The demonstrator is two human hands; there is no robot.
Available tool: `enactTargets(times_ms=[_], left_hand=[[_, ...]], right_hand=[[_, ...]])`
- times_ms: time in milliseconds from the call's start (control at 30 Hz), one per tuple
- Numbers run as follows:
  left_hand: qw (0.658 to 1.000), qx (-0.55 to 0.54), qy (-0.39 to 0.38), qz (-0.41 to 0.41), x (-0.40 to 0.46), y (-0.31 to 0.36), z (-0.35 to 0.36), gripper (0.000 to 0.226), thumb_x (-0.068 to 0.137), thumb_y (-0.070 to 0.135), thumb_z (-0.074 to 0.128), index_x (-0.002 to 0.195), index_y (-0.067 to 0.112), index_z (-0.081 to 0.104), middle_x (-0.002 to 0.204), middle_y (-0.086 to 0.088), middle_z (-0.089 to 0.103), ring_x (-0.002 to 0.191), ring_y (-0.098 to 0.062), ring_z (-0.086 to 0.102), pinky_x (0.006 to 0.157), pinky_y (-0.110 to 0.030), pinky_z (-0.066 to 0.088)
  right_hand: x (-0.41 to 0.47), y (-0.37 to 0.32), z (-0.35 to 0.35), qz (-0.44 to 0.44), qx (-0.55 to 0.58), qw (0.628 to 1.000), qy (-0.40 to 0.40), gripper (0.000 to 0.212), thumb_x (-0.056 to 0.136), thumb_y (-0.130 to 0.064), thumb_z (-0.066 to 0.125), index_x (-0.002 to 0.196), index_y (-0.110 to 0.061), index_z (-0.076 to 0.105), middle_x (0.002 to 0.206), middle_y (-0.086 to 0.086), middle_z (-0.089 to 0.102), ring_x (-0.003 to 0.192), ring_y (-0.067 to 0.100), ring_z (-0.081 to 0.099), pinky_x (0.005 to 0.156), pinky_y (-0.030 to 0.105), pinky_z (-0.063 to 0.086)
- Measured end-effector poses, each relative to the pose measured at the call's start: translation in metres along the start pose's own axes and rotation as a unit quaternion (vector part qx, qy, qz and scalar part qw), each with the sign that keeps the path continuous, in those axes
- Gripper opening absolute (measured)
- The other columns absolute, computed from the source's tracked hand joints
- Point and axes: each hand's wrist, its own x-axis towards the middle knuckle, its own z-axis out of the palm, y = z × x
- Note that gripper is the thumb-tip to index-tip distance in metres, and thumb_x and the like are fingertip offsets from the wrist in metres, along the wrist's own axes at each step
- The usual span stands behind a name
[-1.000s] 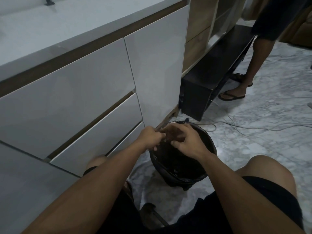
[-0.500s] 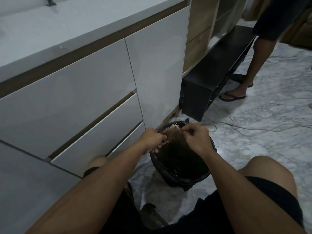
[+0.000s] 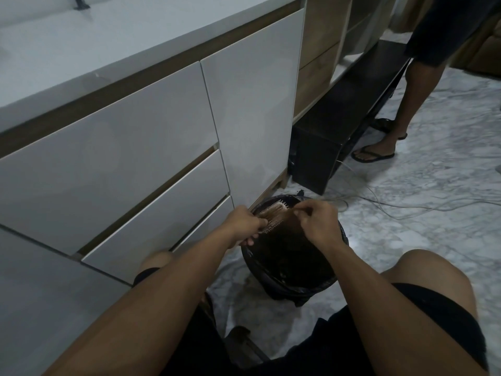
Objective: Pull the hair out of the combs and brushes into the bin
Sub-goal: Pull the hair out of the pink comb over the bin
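The left hand (image 3: 245, 222) grips the brush (image 3: 272, 216) over the bin (image 3: 291, 287) while the right hand (image 3: 315, 222), fingers pinched on brown hair (image 3: 287, 219), looks mid-pull, so hair remains to be dropped in.

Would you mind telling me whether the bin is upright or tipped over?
Upright: the bin's open mouth faces up beneath both hands.

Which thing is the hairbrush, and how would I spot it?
Find the black-lined round bin on the marble floor, below the white drawers. Over its far rim, the left hand holds the hairbrush. It is the only pale thing there, with rows of thin light bristles.
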Motion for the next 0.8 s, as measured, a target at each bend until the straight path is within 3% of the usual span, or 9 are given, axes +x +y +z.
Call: enactTargets(times_ms=[100, 167, 267, 367, 500, 600, 700, 800], left_hand=[[1.000, -0.014, -0.001, -0.006, -0.001, -0.004, -0.004, 0.021, 0.090, 0.020, 0.064, 0.078, 0.002, 0.066, 0.061, -0.009, 0.058, 0.042, -0.018, 0.051, 0.046, -0.024, 0.040], [1.000, -0.022, -0.007, -0.006, -0.002, -0.004, -0.005, 0.023, 0.091, 0.020, 0.064, 0.086, -0.002, 0.068, 0.063, -0.009, 0.060, 0.044, -0.017, 0.052, 0.046, -0.025, 0.040], [1.000, -0.028, -0.014, 0.002, -0.005, -0.002, -0.005, 0.028, 0.092, 0.021, 0.064, 0.092, -0.006, 0.068, 0.066, -0.010, 0.062, 0.046, -0.018, 0.054, 0.046, -0.027, 0.041], [0.999, -0.031, -0.024, 0.000, -0.007, 0.004, -0.001, 0.026, 0.092, 0.024, 0.063, 0.085, 0.000, 0.067, 0.065, -0.009, 0.062, 0.045, -0.018, 0.054, 0.043, -0.024, 0.039], [0.997, -0.067, -0.025, -0.022, -0.012, 0.012, 0.003, 0.032, 0.087, 0.035, 0.062, 0.083, 0.005, 0.068, 0.060, -0.008, 0.062, 0.043, -0.021, 0.055, 0.043, -0.023, 0.036], [0.995, -0.092, -0.007, -0.026, -0.015, 0.014, 0.002, 0.043, 0.084, 0.049, 0.060, 0.082, 0.007, 0.070, 0.056, -0.006, 0.062, 0.045, -0.023, 0.055, 0.045, -0.023, 0.037], [0.996, -0.088, 0.012, -0.029, -0.013, 0.012, 0.001, 0.058, 0.080, 0.060, 0.063, 0.088, 0.003, 0.072, 0.060, -0.009, 0.065, 0.046, -0.023, 0.056, 0.047, -0.024, 0.042], [0.995, -0.085, 0.038, -0.028, -0.007, 0.007, 0.002, 0.059, 0.075, 0.058, 0.069, 0.084, -0.001, 0.071, 0.060, -0.013, 0.067, 0.044, -0.024, 0.057, 0.054, -0.030, 0.047]], right_hand=[[0.005, 0.005, -0.004, 0.048, 0.007, 0.998, 0.028, 0.016, 0.083, -0.004, 0.066, 0.091, -0.012, 0.076, 0.090, 0.004, 0.075, 0.089, 0.018, 0.066, 0.090, 0.033, 0.051], [0.005, 0.006, -0.006, 0.054, 0.009, 0.998, 0.019, 0.016, 0.084, -0.004, 0.065, 0.093, -0.013, 0.075, 0.093, 0.004, 0.074, 0.091, 0.018, 0.066, 0.090, 0.033, 0.051], [0.002, 0.002, -0.005, 0.025, 0.023, 0.998, -0.045, 0.025, 0.082, -0.005, 0.064, 0.102, -0.018, 0.072, 0.102, 0.001, 0.071, 0.097, 0.015, 0.062, 0.092, 0.031, 0.049], [-0.004, 0.000, 0.002, -0.032, 0.033, 0.992, -0.117, 0.044, 0.074, -0.016, 0.072, 0.115, -0.031, 0.065, 0.115, -0.003, 0.062, 0.108, 0.013, 0.058, 0.099, 0.032, 0.046], [-0.007, -0.001, 0.011, -0.105, 0.016, 0.989, -0.102, 0.029, 0.076, -0.015, 0.077, 0.103, -0.027, 0.074, 0.111, -0.005, 0.063, 0.104, 0.007, 0.057, 0.098, 0.025, 0.046], [-0.005, -0.001, 0.012, -0.129, 0.020, 0.988, -0.082, 0.020, 0.076, -0.009, 0.077, 0.092, -0.020, 0.078, 0.105, -0.004, 0.066, 0.100, 0.009, 0.061, 0.094, 0.029, 0.051], [-0.005, -0.001, 0.010, -0.121, 0.003, 0.987, -0.104, 0.020, 0.080, -0.010, 0.074, 0.095, -0.023, 0.077, 0.108, -0.007, 0.060, 0.104, 0.007, 0.057, 0.095, 0.024, 0.048], [-0.005, -0.003, 0.008, -0.121, -0.006, 0.986, -0.118, 0.023, 0.084, -0.011, 0.070, 0.099, -0.026, 0.076, 0.107, -0.009, 0.056, 0.103, 0.005, 0.053, 0.094, 0.016, 0.042]])
